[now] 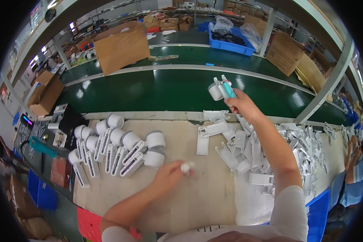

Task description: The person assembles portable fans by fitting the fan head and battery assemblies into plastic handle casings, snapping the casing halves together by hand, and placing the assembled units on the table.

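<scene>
My right hand (241, 105) is stretched out over the green conveyor belt (157, 90), closed around a white roller device with a teal handle (222, 89). My left hand (169, 176) rests low over the cardboard-covered bench (189, 193), fingers pinched on a small white piece (186, 167) that is blurred. To its left lies a group of several white roller devices (117, 149) with round heads, laid side by side.
A heap of white plastic brackets (270, 155) covers the bench's right side. Cardboard boxes (123, 46) and a blue bin (230, 42) stand beyond the belt. A black tray with tools (48, 137) sits at left. Another person's arm (353, 169) is at the right edge.
</scene>
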Action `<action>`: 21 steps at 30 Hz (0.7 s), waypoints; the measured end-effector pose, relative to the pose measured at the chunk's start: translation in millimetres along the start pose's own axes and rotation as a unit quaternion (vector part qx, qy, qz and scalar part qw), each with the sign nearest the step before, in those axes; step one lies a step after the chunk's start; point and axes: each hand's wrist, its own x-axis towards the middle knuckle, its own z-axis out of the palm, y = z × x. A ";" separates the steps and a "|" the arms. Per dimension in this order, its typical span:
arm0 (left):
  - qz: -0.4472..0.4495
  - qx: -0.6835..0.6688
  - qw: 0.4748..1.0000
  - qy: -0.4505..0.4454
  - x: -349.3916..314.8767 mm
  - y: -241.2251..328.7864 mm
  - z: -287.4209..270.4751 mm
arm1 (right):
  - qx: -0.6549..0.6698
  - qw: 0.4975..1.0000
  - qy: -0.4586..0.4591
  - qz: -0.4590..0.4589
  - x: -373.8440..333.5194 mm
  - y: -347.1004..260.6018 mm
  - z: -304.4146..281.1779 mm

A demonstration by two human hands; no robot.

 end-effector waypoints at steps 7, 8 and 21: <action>0.022 -0.367 0.928 0.060 47.5 36.0 28.8 | -0.059 0.987 -0.073 -0.133 -127.0 -7.2 92.4; 0.034 -0.410 0.908 0.076 45.9 27.5 36.4 | -0.110 0.983 -0.063 -0.133 -137.5 -3.6 98.3; -0.049 -0.391 0.918 0.034 -6.5 36.9 43.8 | -0.152 0.956 -0.131 -0.214 -160.2 24.8 85.6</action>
